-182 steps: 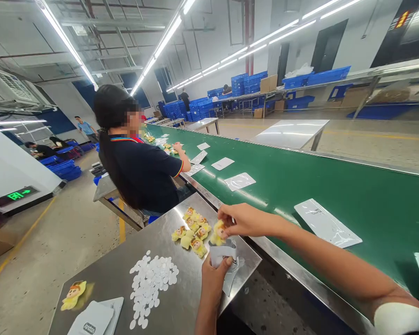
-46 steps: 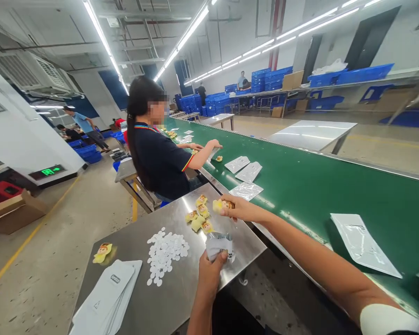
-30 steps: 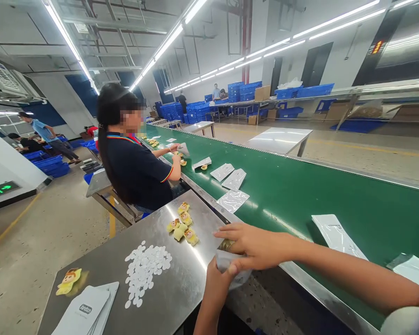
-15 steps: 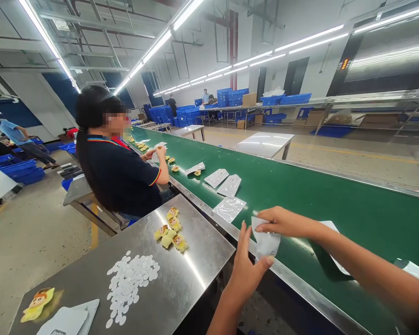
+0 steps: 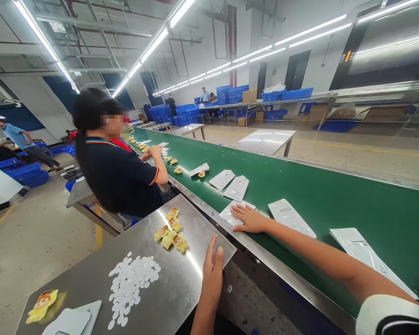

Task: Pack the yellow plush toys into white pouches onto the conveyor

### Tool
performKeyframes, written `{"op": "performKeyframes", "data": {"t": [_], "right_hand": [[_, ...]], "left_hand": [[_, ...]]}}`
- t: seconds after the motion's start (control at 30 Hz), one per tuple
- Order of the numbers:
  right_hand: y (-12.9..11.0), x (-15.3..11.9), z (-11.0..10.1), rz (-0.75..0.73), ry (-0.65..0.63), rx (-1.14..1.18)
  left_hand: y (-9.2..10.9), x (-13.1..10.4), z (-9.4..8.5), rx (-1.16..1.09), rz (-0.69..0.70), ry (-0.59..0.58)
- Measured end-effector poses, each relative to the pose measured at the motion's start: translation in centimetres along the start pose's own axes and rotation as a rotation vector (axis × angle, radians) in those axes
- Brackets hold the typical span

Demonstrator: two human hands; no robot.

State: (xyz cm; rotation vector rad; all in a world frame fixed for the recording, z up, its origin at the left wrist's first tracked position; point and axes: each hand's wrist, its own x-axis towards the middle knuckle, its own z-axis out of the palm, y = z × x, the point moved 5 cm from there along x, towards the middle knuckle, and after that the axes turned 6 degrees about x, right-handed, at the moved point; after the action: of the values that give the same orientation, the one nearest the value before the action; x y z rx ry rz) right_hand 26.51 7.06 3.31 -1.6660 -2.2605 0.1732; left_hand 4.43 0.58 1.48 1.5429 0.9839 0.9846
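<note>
My right hand (image 5: 249,219) lies palm down on the green conveyor belt, fingers spread over a flat silvery-white pouch (image 5: 228,215). The hand covers part of that pouch. My left hand (image 5: 213,270) is raised by the right edge of the metal table, thumb and fingers apart, with nothing visible in it. Several small yellow plush dolls (image 5: 175,224) are grouped on this table to its left. Beside them is a loose heap of white discs (image 5: 134,279). Two pouches (image 5: 236,188) rest just beyond my right hand, and another pouch (image 5: 289,216) lies to its right.
The metal table (image 5: 91,260) stands against the belt's steel rail (image 5: 279,270). A single doll (image 5: 42,304) and stacked pouches (image 5: 70,321) occupy its near left corner. A co-worker (image 5: 118,172) sits farther along the green belt (image 5: 258,181), hands over pouches.
The pouch held between both hands is no longer there. My right hand has moved left and down onto the belt; my left hand has drawn back left. Pouches on the belt have shifted slightly right.
</note>
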Motion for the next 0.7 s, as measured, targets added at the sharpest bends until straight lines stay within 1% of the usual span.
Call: {"op": "performKeyframes", "data": {"t": [0.07, 0.1, 0.17, 0.23, 0.27, 0.3, 0.37, 0.43, 0.47, 0.5, 0.6, 0.67, 0.7], "right_hand": [[-0.3, -0.9, 1.3, 0.023, 0.044, 0.004], [-0.7, -1.5, 1.5, 0.027, 0.07, 0.02], [-2.2, -3.0, 1.0, 0.019, 0.145, 0.117], [-4.4, -4.4, 0.0, -0.005, 0.21, 0.295], [-5.6, -4.9, -0.4, -0.014, 0.213, 0.395], [-7.0, -5.3, -0.7, -0.026, 0.179, 0.487], [-9.7, -5.6, -0.9, -0.069, 0.021, 0.639], [-12.0, -5.5, -1.1, -0.11, -0.125, 0.707], [-12.8, -5.2, -1.3, -0.125, -0.155, 0.699], [-13.4, -4.9, -1.6, -0.136, -0.144, 0.662], [-14.8, -3.4, -2.2, -0.209, -0.024, 0.49], [-16.0, -2.1, -1.6, -0.306, -0.012, 0.472], [-16.6, -1.2, -0.9, -0.353, -0.042, 0.505]], "left_hand": [[-0.5, -0.2, -0.2, 0.002, -0.009, 0.025], [-0.7, -0.2, -0.2, -0.002, -0.012, 0.031], [-1.1, -0.2, -0.1, -0.012, -0.013, 0.017], [-1.0, -0.1, -0.1, -0.019, 0.012, 0.003], [-0.8, 0.0, -0.1, -0.031, 0.043, -0.009], [-0.5, 0.1, -0.2, -0.058, 0.076, -0.031], [0.0, 0.3, -0.3, -0.137, 0.099, -0.124], [-0.2, 0.2, -0.5, -0.184, 0.044, -0.217], [-0.4, 0.1, -0.8, -0.178, 0.006, -0.22], [-0.7, -0.1, -1.2, -0.155, -0.025, -0.189], [-1.9, -1.1, -2.9, -0.123, -0.08, -0.025], [-3.0, -2.0, -3.8, -0.24, -0.12, 0.058], [-3.6, -2.5, -4.2, -0.342, -0.14, 0.092]]}}
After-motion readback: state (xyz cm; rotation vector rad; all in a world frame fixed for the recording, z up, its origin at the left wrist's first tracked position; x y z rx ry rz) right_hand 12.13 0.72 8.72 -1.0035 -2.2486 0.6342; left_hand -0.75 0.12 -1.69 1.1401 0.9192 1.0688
